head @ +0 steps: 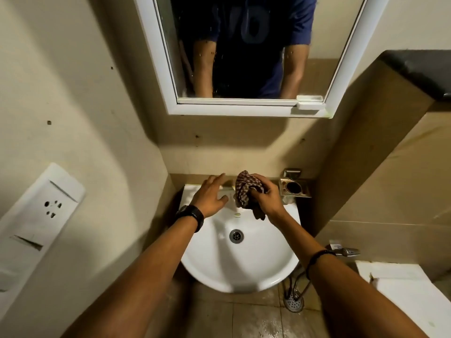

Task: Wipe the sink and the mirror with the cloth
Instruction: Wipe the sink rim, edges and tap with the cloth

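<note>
Sink wipe | my right hand (pixel 266 198) grips the checked cloth (pixel 246 189) at the back rim of the sink (pixel 244 272); my left hand (pixel 210 196) spreads open beside it | drain (pixel 236 235) lies toward me; mirror (pixel 244 45) straight above

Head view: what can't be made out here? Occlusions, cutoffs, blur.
- Sink back ledge, head view: covered by the left hand, the cloth and the right hand gripping it; any tap is hidden.
- Mirror top, head view: cut off by the upper edge.
- Metal holder contents, head view: too small and dark.
</note>
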